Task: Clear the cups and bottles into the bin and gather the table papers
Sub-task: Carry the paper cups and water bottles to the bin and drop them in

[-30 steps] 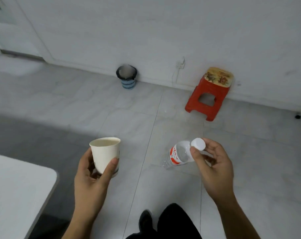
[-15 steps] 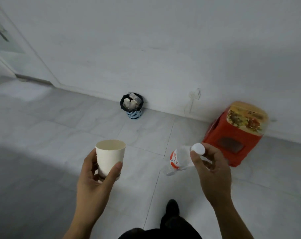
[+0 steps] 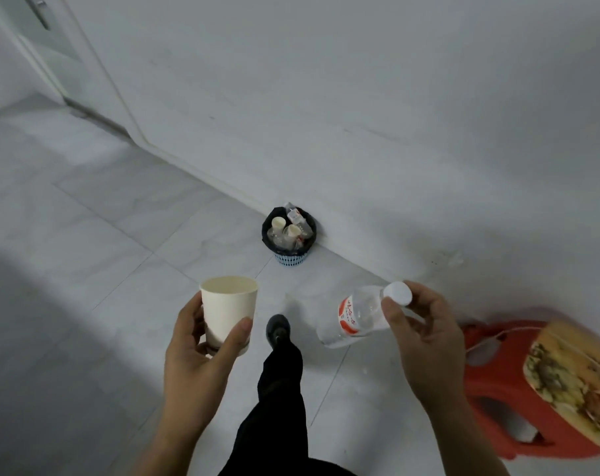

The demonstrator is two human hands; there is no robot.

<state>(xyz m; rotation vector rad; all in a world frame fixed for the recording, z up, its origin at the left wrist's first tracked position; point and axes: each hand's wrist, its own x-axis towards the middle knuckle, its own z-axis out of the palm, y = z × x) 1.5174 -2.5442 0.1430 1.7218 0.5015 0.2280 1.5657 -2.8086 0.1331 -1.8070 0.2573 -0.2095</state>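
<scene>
Head view: left hand grips white paper cup; right hand pinches clear plastic bottle; black-lined bin stands ahead between them.

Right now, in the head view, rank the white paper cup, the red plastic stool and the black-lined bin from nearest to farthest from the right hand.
1. Red plastic stool: on the floor just right of the right hand.
2. White paper cup: across in the left hand.
3. Black-lined bin: ahead, by the wall.
</scene>
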